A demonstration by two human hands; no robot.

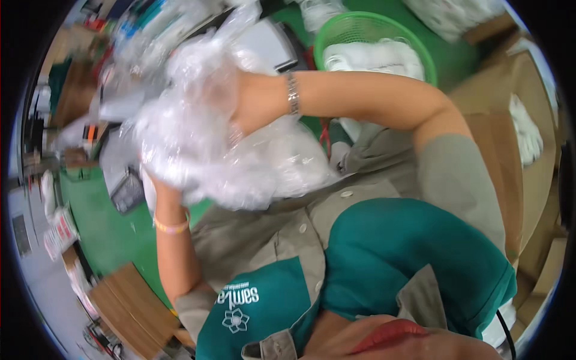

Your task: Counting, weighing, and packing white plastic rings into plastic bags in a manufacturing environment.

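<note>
Over the green surface (108, 231), both arms bend inward; the right hand (255, 102) and left hand (157, 168) each close their grip on a crumpled clear plastic bundle (210, 144).

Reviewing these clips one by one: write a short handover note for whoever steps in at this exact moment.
Left hand: mostly hidden under the clear plastic bags, seemingly gripping them from below; beaded band on that wrist.
Right hand: pressed into the top of the bags, metal bracelet on the wrist.
Things: the crumpled bags are held up in front of the chest, above the green table. Green basket with white items sits behind the right arm; cardboard boxes to the right.
Done: bags gathered in both hands.
Left: bags not yet put down anywhere.
</note>
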